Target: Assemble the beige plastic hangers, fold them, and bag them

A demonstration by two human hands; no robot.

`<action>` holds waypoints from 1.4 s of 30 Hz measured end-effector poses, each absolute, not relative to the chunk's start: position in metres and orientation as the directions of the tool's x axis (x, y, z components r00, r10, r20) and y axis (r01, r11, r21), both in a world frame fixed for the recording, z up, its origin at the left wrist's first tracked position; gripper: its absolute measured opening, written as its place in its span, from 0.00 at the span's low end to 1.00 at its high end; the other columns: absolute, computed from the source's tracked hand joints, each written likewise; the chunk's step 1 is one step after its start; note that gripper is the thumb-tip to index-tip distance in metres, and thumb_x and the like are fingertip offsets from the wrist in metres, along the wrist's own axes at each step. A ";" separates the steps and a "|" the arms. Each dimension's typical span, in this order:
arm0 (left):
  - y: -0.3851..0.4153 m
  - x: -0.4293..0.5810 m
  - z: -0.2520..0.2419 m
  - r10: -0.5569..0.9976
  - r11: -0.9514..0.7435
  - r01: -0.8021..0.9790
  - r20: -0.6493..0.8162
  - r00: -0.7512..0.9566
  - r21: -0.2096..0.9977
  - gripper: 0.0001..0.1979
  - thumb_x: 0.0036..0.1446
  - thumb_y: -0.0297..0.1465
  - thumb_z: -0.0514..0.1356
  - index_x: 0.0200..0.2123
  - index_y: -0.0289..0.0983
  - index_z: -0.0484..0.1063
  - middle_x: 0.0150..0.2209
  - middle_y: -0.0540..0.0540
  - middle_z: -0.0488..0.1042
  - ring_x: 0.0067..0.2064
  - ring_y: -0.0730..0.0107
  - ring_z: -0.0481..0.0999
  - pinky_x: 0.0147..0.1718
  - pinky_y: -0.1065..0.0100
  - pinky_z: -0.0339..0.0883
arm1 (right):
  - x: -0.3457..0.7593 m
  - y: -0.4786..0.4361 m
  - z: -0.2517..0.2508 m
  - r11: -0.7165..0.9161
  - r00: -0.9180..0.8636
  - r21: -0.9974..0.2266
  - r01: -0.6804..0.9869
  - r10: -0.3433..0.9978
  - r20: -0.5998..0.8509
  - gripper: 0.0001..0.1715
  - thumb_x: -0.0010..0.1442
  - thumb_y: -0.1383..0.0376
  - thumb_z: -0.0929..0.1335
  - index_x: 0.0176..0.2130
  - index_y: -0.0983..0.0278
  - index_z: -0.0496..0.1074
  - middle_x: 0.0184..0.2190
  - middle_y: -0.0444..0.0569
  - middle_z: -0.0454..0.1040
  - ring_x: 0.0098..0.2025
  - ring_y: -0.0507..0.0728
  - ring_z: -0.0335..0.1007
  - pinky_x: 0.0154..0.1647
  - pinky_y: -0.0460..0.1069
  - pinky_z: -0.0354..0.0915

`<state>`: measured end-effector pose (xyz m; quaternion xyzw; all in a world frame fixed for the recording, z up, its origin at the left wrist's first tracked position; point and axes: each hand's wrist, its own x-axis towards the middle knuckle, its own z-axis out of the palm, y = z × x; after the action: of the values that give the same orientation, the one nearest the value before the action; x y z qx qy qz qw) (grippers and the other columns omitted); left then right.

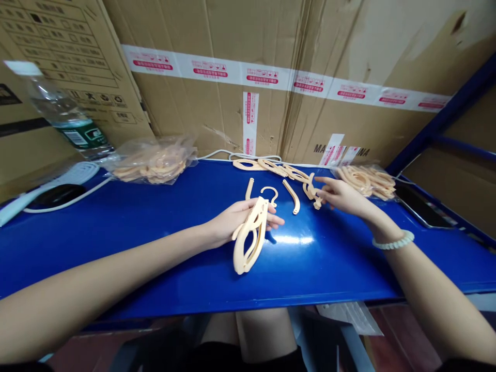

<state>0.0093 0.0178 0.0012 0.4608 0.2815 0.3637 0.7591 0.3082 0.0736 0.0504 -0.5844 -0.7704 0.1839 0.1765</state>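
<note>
My left hand [228, 225] holds a folded peach-coloured plastic folding hanger [250, 240], its slotted arms hanging down toward the table's front edge. Some of that hand's fingers show stretched out behind it. At the right, my right hand [341, 196] has its fingers apart at a small heap of peach hanger hooks [310, 191]; whether a fingertip touches one I cannot tell. Just beyond my left hand lie a loose hook [276, 194] and a short straight piece [250, 188]. A curved arm piece [292, 197] rests between the hands. Behind them, several slotted hanger parts [248, 165] form a row.
Clear bags of hanger parts stand at the back left [155, 165] and right [366, 182]. A water bottle [73, 119], a pale blue slatted object [65, 178] and a phone [422, 206] lie around the blue table [186, 279]. Cardboard [217, 119] walls the back.
</note>
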 end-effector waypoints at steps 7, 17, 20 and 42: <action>0.017 0.011 0.005 0.825 0.368 -0.329 -0.142 0.548 0.870 0.05 0.63 0.26 0.60 0.42 0.31 0.74 0.43 0.35 0.82 0.42 0.59 0.82 0.45 0.55 0.76 | 0.302 0.079 0.040 0.247 -0.233 -0.344 0.906 0.969 0.081 0.23 0.64 0.71 0.65 0.58 0.71 0.69 0.26 0.46 0.79 0.27 0.56 0.74 0.28 0.47 0.65; 0.022 0.010 0.002 0.848 0.323 -0.358 -0.101 0.520 0.876 0.07 0.58 0.24 0.62 0.41 0.33 0.76 0.39 0.41 0.80 0.39 0.64 0.80 0.37 0.66 0.74 | 0.298 0.076 0.043 0.159 -0.157 -0.277 0.948 0.987 0.029 0.14 0.61 0.74 0.65 0.47 0.66 0.71 0.26 0.45 0.80 0.29 0.57 0.76 0.30 0.46 0.64; 0.021 0.010 0.003 0.851 0.339 -0.365 -0.116 0.512 0.867 0.07 0.58 0.23 0.62 0.40 0.33 0.77 0.38 0.42 0.80 0.37 0.65 0.80 0.38 0.67 0.74 | 0.300 0.076 0.044 0.178 -0.192 -0.269 0.947 0.981 -0.026 0.12 0.61 0.74 0.66 0.44 0.65 0.73 0.28 0.46 0.81 0.29 0.57 0.76 0.29 0.46 0.63; 0.020 0.012 0.000 0.914 0.263 -0.390 -0.098 0.393 0.883 0.16 0.60 0.35 0.66 0.48 0.33 0.78 0.31 0.46 0.78 0.33 0.69 0.78 0.36 0.69 0.71 | 0.219 -0.006 0.026 0.967 -0.904 0.132 0.217 0.148 0.402 0.09 0.72 0.70 0.64 0.45 0.63 0.74 0.46 0.53 0.77 0.48 0.60 0.69 0.52 0.58 0.67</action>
<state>0.0123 0.0202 -0.0002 0.4095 0.3200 0.4482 0.7273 0.2188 -0.0062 0.0255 -0.0941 -0.9717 -0.0874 0.1984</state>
